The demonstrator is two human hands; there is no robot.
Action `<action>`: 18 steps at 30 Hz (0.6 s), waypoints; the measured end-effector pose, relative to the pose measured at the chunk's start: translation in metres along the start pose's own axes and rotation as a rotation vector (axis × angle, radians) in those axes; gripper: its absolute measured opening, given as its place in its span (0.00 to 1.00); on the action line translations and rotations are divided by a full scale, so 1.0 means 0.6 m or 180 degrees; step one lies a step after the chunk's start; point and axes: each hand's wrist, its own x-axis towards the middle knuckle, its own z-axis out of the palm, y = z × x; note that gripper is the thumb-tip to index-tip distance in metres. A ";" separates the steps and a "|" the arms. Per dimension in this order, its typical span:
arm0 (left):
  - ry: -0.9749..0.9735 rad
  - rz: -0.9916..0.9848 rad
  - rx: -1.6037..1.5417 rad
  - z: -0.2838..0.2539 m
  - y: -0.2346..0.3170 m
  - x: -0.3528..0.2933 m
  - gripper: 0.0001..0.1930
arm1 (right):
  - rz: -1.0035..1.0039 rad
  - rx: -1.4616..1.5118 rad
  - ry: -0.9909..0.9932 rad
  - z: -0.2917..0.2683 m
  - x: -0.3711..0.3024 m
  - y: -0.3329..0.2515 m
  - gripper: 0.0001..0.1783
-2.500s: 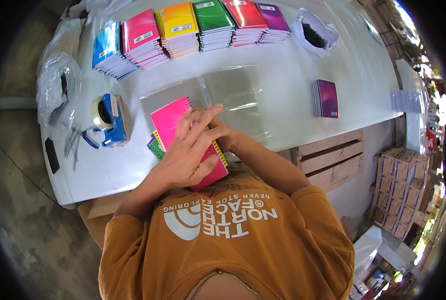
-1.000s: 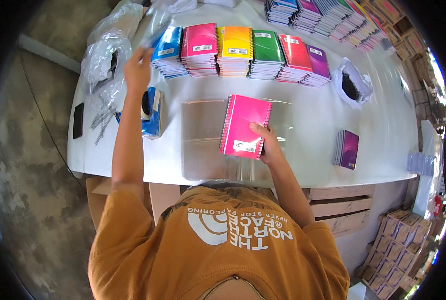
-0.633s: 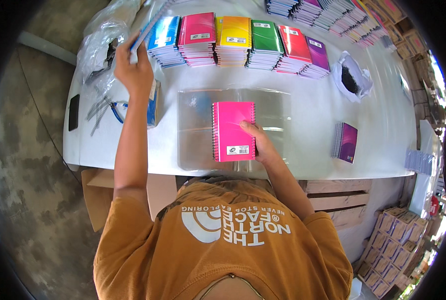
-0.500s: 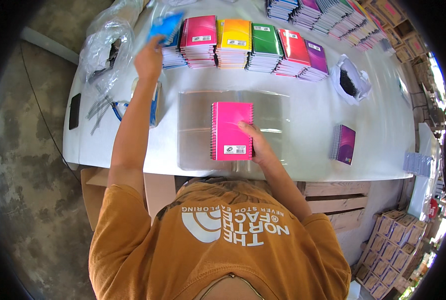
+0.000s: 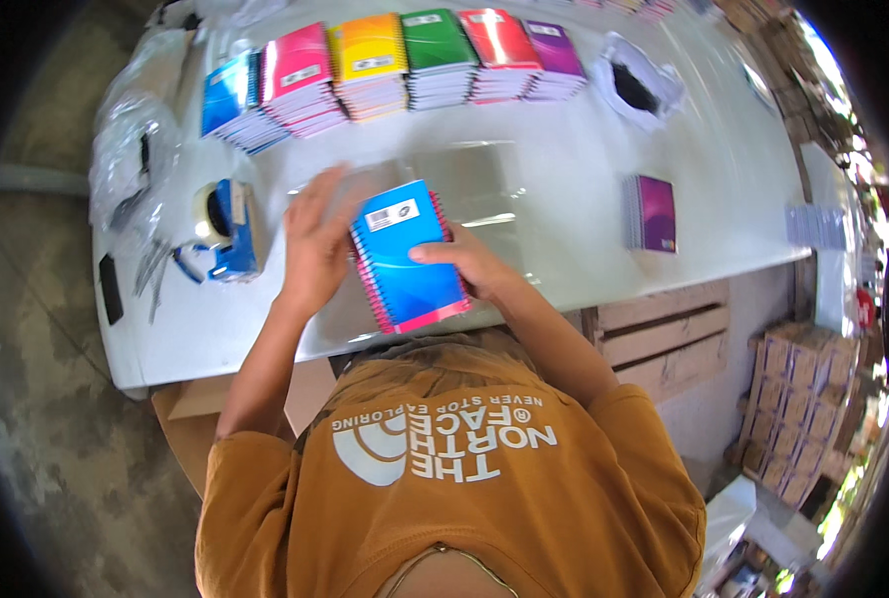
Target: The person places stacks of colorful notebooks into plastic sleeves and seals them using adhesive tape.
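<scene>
A blue spiral notebook (image 5: pixel 402 264) lies over a pink spiral notebook (image 5: pixel 427 323), whose edge and coils show around it. My right hand (image 5: pixel 472 261) grips both at their right side, thumb across the blue cover. Close to their left edge is my left hand (image 5: pixel 313 239), its fingers stretched out and slightly blurred, with nothing in them. Clear plastic sheets (image 5: pixel 479 179) lie flat on the table beneath and behind the notebooks.
Blue (image 5: pixel 230 90), pink (image 5: pixel 297 62), yellow, green, red and purple notebook stacks line the back. A blue tape dispenser (image 5: pixel 233 231) stands left, near crumpled plastic (image 5: pixel 126 149). At right are a white bag (image 5: pixel 636 85) with dark contents and a purple notebook (image 5: pixel 654 213).
My left hand has come back from the blue stack and the blue notebook now rests on the pink one. My right hand still holds the pink notebook. The view has turned somewhat.
</scene>
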 end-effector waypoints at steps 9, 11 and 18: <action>-0.0101 -0.1608 -0.3368 0.122 0.038 -0.101 0.45 | -0.2013 -0.1200 0.0504 -0.008 0.020 0.090 0.51; 0.0049 -0.1099 -0.2998 0.145 0.044 -0.108 0.42 | -0.2160 -0.1235 0.0692 -0.014 0.027 0.113 0.51; -0.0954 -0.0849 -0.1206 0.142 -0.001 -0.108 0.34 | -0.1767 -0.3086 0.1265 -0.032 0.023 0.094 0.43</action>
